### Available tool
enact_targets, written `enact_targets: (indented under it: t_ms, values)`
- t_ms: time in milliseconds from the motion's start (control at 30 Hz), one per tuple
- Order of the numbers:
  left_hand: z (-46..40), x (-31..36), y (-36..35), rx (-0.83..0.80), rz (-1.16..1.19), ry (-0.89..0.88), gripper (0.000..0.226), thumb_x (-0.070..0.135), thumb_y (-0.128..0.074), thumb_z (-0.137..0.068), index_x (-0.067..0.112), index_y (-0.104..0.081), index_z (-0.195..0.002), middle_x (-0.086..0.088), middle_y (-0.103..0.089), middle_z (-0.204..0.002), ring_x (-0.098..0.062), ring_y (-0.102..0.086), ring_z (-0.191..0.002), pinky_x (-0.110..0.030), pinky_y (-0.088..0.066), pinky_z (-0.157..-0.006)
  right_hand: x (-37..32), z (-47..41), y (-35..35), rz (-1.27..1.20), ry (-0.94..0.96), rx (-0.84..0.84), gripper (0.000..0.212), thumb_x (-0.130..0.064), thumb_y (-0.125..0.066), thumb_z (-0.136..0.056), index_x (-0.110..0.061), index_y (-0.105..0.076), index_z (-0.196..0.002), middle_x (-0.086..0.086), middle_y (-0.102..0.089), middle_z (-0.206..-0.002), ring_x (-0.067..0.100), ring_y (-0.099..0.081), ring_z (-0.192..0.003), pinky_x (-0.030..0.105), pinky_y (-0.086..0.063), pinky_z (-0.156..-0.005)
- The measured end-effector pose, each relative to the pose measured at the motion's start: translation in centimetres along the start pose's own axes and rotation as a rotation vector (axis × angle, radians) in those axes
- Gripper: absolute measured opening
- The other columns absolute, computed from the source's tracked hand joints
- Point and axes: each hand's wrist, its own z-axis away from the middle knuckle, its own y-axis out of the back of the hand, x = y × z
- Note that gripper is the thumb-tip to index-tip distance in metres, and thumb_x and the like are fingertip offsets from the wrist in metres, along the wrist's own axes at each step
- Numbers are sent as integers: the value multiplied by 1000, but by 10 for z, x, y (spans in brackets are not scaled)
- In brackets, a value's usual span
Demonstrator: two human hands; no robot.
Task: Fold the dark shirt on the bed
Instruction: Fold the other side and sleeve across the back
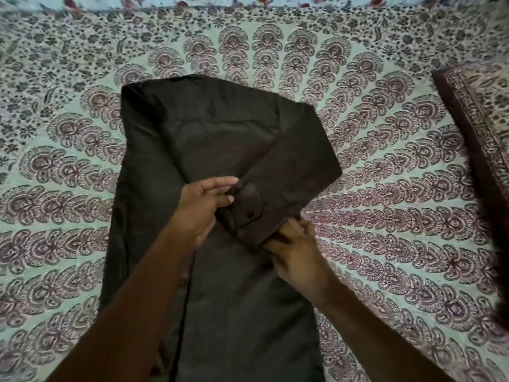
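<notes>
The dark brown long-sleeved shirt (209, 166) lies flat on the paisley-printed bed (385, 216); left hand (205, 205) and right hand (296, 255) each pinch its folded-in buttoned cuff (249, 213)

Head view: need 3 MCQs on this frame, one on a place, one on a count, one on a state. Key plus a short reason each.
1. Where does the sleeve cuff lie?
A. Across the body of the dark shirt
B. On the pillow
C. Hanging off the bed's edge

2. How many hands touch the shirt?
A. None
B. One
C. Two

3. What state is the shirt in?
A. Rolled into a ball
B. Spread on the bedsheet, one sleeve folded in
C. Held up in the air

Key:
1 A, the cuff rests on the shirt's middle, between both hands.
2 C, the left hand and the right hand both hold fabric at the cuff.
3 B, the shirt lies flat with the sleeve angled across it.
</notes>
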Motion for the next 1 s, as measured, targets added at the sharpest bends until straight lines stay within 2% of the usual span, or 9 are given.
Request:
enact_targets:
  t_ms: [100, 167, 367, 467, 567, 700, 800, 867, 1000]
  values:
    - [12, -3, 37, 7, 64, -35, 37, -23, -56, -86, 7, -72, -101, -10, -75, -102, -22, -69, -106, -36, -55, -99, -19, 2, -9, -217, -298, 149, 21, -30, -63, -91, -22, -78, -103, 2, -58, -133, 25, -56, -125, 50, -46, -95]
    - [12, -7, 66, 39, 46, -61, 36, -22, -56, -87, 9, -71, -98, -2, -79, -93, -17, -72, -96, -33, -58, -94, -30, -7, -15, -370, -492, 243, 24, -35, -65, -95, -17, -77, -106, 4, -55, -132, 22, -57, -124, 43, -48, -103]
    - [2, 3, 150, 111, -51, -70, 51, -19, -51, -91, 20, -80, -72, 2, -78, -84, -22, -67, -99, -41, -48, -107, -44, -73, -34, -566, -1043, 302, 31, -34, -75, -89, -13, -68, -111, 6, -66, -103, 21, -64, -94, 31, -52, -85]
    - [1, 12, 172, 141, -19, -64, 46, -17, -47, -92, 14, -79, -81, -6, -78, -86, -30, -69, -102, -41, -52, -104, -40, -117, -44, -772, -1235, 469, 30, -32, -82, -76, -23, -64, -99, 6, -71, -95, 24, -68, -83, 41, -57, -81]
    - [-7, 26, 192, 202, 105, -38, 33, -11, -52, -87, 9, -77, -82, -9, -77, -81, -28, -73, -88, -43, -57, -95, -40, -151, -54, -1126, -1315, 593, 34, -13, -77, -85, -27, -51, -100, 10, -68, -97, 18, -64, -65, 30, -50, -54]
    - [-19, 42, 212, 297, -20, -154, 12, 5, -83, -78, 14, -77, -83, -6, -79, -86, -22, -77, -82, -36, -61, -77, -53, -178, -57, -1214, -1402, 594, 46, -9, -77, -87, -22, -49, -120, 7, -66, -95, 13, -61, -55, 25, -37, -48]
    - [-36, 58, 227, 311, -239, -254, 37, 0, -88, -71, 12, -75, -103, -3, -75, -102, -12, -74, -91, -21, -61, -69, -66, -191, -60, -1270, -1453, 576, 46, -3, -74, -88, -21, -47, -121, 7, -62, -83, 12, -51, -47, 25, -31, -46]
    - [-54, 72, 239, 305, -365, -342, 44, -9, -84, -72, 12, -73, -108, -2, -72, -111, -12, -70, -100, -17, -60, -74, -72, -200, -62, -1324, -1454, 605, 43, 1, -71, -89, -20, -47, -119, 8, -61, -81, 11, -49, -45, 21, -29, -42]
    - [-101, 98, 271, 401, -637, -511, 39, -10, -67, -72, 12, -75, -103, -8, -72, -114, -23, -68, -109, -33, -56, -95, -89, -222, -73, -1346, -1393, 610, 48, -1, -73, -89, -17, -50, -128, 12, -66, -92, 10, -59, -52, 22, -37, -41]
